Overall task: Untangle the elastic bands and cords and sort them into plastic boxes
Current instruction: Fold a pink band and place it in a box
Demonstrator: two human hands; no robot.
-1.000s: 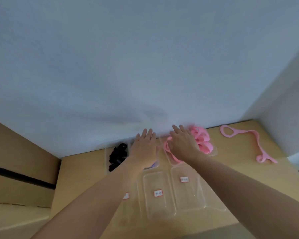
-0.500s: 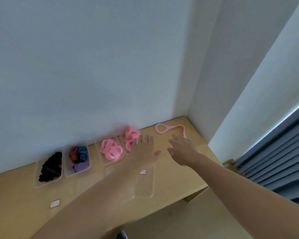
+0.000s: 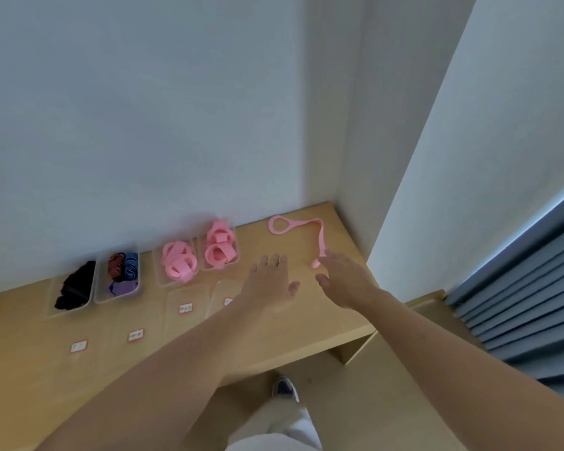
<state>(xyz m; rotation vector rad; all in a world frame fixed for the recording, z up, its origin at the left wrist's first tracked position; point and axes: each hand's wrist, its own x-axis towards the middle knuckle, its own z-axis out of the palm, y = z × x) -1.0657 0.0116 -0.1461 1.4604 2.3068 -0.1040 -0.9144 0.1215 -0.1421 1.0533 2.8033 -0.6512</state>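
Both hands' grip spread, empty: right hand (image 3: 345, 281) by pink band (image 3: 319, 237) (near table edge (image 3: 355, 330)); left hand (image 3: 269, 281) beside.

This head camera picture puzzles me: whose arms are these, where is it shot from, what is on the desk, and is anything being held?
There is no machine here. A person wears a camera on the head, looking forward and down, so the arms are their own. The left hand and the right hand are both open and hold nothing. On the wooden desk, against the wall, stand four clear plastic boxes: one with black bands, one with striped and purple bands, and two with pink bands. Empty clear trays with small labels lie nearer. One loose pink cord lies on the desk; the right hand's fingertips are at its near end.
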